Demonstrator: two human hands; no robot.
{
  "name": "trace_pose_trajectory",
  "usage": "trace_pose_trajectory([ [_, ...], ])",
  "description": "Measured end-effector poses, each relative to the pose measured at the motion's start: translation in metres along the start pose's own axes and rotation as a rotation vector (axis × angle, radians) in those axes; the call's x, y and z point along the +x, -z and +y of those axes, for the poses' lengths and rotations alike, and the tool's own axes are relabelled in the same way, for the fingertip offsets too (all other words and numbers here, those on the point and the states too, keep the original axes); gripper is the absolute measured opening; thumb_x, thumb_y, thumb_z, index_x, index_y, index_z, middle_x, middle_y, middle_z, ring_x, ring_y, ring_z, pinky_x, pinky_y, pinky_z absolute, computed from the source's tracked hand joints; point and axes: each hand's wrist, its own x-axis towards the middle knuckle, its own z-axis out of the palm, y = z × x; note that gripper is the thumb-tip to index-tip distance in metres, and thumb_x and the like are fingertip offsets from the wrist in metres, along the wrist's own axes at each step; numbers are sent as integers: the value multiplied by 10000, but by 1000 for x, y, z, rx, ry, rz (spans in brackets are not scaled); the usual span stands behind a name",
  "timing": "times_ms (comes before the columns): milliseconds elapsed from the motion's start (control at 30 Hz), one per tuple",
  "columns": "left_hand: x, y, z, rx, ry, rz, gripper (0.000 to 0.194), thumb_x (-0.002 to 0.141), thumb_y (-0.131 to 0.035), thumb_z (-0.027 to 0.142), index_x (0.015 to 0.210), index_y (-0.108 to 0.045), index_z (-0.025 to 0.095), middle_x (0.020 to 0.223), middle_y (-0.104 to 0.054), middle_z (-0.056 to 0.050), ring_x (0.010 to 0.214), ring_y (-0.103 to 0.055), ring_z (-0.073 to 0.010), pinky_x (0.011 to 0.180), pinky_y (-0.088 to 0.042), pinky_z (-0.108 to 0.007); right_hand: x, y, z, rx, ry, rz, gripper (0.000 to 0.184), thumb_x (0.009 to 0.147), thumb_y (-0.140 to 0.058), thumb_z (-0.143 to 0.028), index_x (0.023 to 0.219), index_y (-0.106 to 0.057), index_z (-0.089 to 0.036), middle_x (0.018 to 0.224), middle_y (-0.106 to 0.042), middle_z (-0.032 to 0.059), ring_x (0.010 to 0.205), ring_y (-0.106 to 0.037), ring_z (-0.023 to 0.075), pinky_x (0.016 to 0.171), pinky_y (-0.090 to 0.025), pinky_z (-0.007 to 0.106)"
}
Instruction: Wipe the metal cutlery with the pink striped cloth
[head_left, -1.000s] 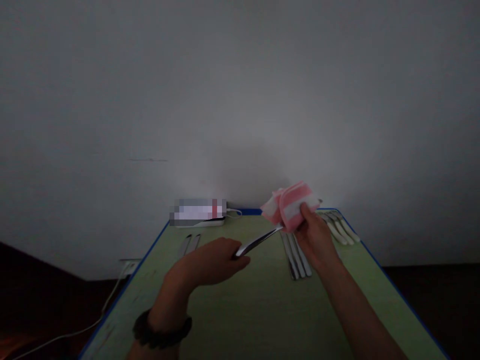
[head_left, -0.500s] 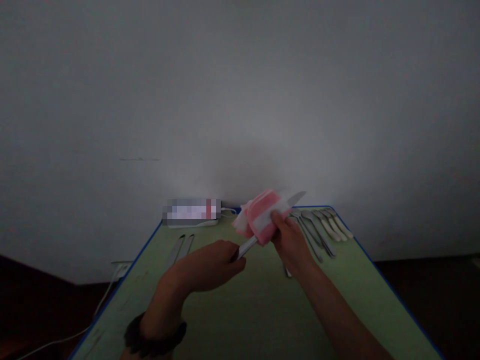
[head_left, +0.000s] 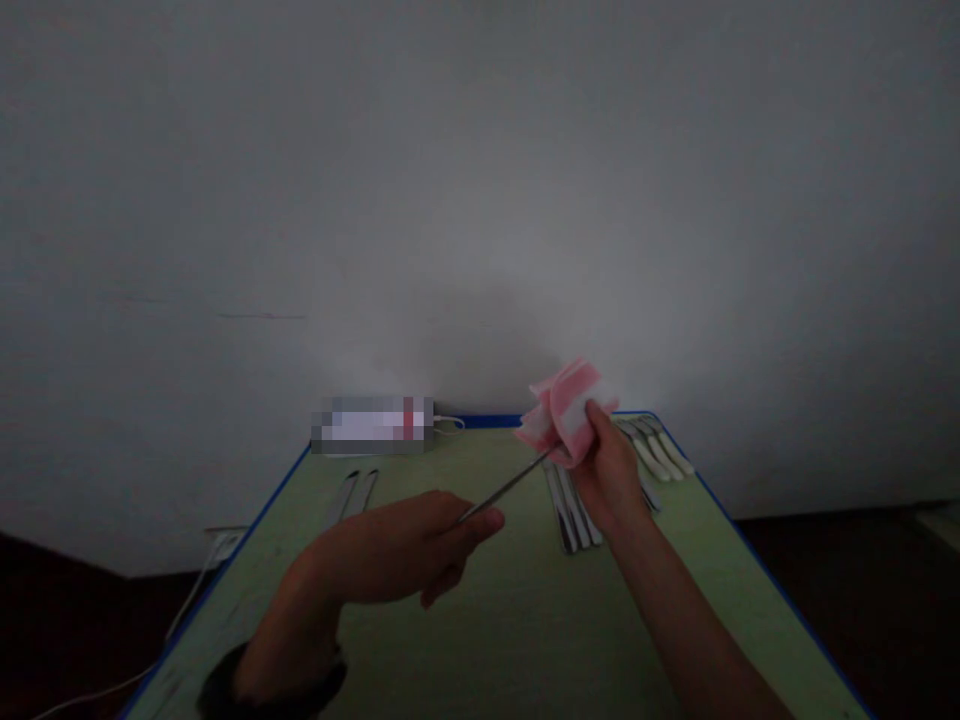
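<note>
Thick black bracelet (head_left: 319,692) on left wrist (head_left: 300,600), bare right forearm (head_left: 679,625)

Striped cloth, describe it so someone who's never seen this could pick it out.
Start at the green table with blue edging. Above it, the person's right hand grips the striped cloth: a folded pink-and-white bundle, unlike the metal cutlery lying nearby.

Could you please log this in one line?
left hand: holds metal utensil; right hand: holds striped cloth over its far end; table: white-handled cutlery
</note>
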Motion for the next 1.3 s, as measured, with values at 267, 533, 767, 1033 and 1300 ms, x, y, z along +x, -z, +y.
trace_pose_trajectory([
  [267,8,-6,7,88,119,91,592,872,-235,670,618,-484,196,554,-529,10,501,-505,-134,526,-387,-262,-12,-5,7,-86,-84,3,197,755,-621,-321,847,-658,-151,834,-703,28,739,-612,154,734,-490,290],
  [533,23,-15,-18,336,47,265,333,903,-349,479,886,-510,188,808,-624,-55,670,-547,-178,598,-375,-286,-15,-1,23,-101,-279,-113,62,699,-605,-192,747,-624,-159,725,-656,0,697,-578,139,668,-465,250],
  [767,14,-5,-19,301,-1,215,384,886,-382,537,785,-533,198,723,-584,-2,631,-509,-152,567,-332,-264,-7,3,14,-98,-268,-113,161,731,-653,-273,844,-641,-160,861,-696,36,759,-607,151,657,-479,256],
  [1033,8,7,-27,208,41,149,336,811,-517,523,762,-588,198,699,-575,16,631,-513,-147,545,-295,-247,-1,-1,0,50,-28,43,168,850,-552,-304,873,-655,-173,867,-705,15,775,-623,125,757,-497,264],
  [1300,7,0,-22,272,12,175,317,851,-488,496,777,-580,202,716,-604,6,640,-546,-158,556,-316,-254,-17,-3,29,-54,-17,-17,298,789,-611,-472,835,-658,-181,785,-682,8,690,-591,133,652,-486,251],
])
